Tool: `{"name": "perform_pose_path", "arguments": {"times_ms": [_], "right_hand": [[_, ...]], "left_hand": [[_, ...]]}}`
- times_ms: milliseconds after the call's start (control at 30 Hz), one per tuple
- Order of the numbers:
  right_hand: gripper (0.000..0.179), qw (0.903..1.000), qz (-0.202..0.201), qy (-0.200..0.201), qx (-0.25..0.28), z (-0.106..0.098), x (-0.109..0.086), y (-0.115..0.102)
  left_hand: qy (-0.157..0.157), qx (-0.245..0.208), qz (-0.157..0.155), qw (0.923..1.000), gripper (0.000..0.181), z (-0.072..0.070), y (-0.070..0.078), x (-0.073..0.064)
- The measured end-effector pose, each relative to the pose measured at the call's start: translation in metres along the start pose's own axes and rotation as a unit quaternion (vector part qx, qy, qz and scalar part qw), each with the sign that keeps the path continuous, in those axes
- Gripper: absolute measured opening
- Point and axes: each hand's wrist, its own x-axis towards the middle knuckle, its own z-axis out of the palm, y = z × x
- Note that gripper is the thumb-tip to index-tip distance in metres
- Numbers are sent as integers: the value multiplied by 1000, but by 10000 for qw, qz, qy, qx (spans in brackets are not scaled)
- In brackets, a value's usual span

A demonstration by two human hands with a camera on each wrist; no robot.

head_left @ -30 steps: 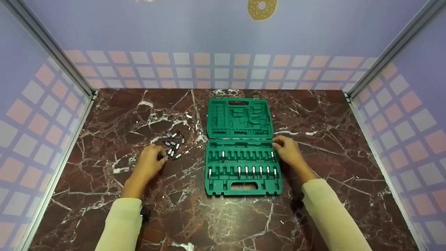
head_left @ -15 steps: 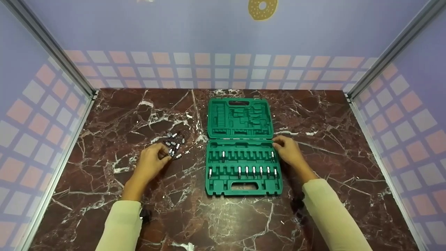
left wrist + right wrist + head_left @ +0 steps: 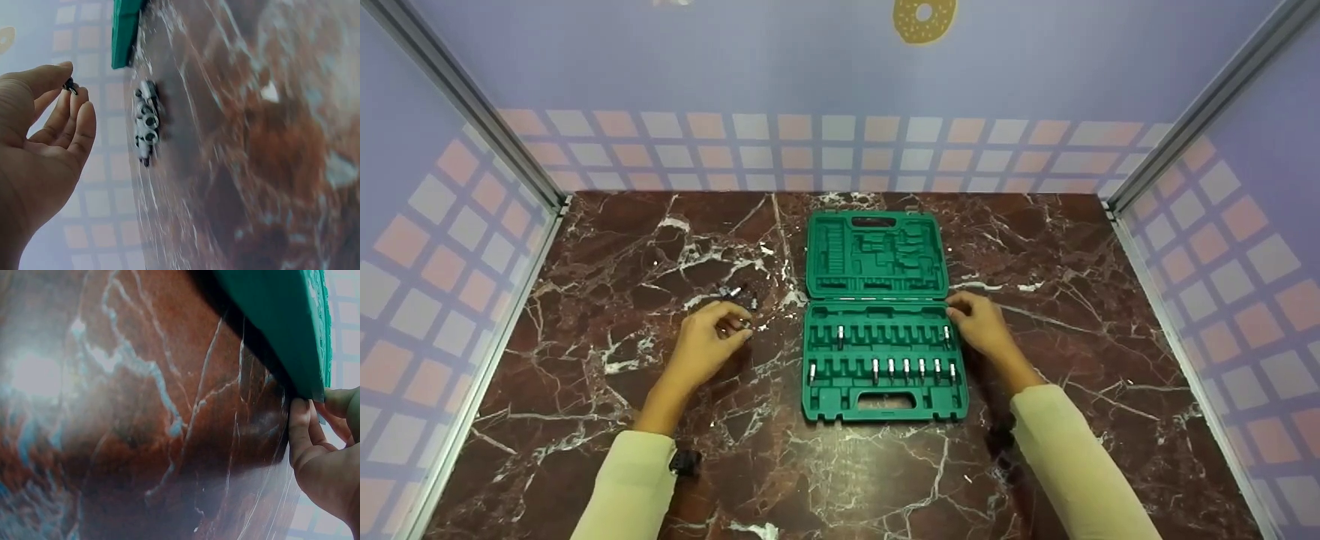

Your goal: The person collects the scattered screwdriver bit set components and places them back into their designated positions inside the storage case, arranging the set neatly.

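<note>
Since the earlier frame, the left hand (image 3: 709, 336) has shifted toward the case (image 3: 826, 414) and lifted a bit (image 3: 69, 85); the right hand (image 3: 979, 322) and the case have stayed put. Thumb and finger of the left hand pinch the bit above the worktop (image 3: 840, 480), left of the case. Its dark end shows between them, slanting down and right in the left wrist view; the rest is covered, so I cannot tell its full axis. Just beyond the hand lies the pile (image 3: 147, 121), its bits at mixed angles, two with round ends facing the left wrist camera. In the head view, a stray bit (image 3: 754, 303) points away from the person.

Open and flat, the case has its long axis running away from the person, lid (image 3: 877, 251) at the far end, hinge crosswise. Fingers of the right hand pinch its right edge near the hinge. Nine bits sit in its slots: two in the upper row (image 3: 841, 336), seven in the lower row (image 3: 906, 369), long axes running near to far, pale ends toward the lid.
</note>
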Motion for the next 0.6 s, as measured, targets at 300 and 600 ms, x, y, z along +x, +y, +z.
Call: {"name": "perform_pose_path", "arguments": {"times_ms": [300,600], "right_hand": [[21,10000,21,-36,1,-1,0,-1],[21,10000,27,-62,-23,-1,-1,-3]], "left_hand": [[-119,-388,-50,9992,19,10,17,5],[-427,-866,-186,9952,17,23,30,9]]}}
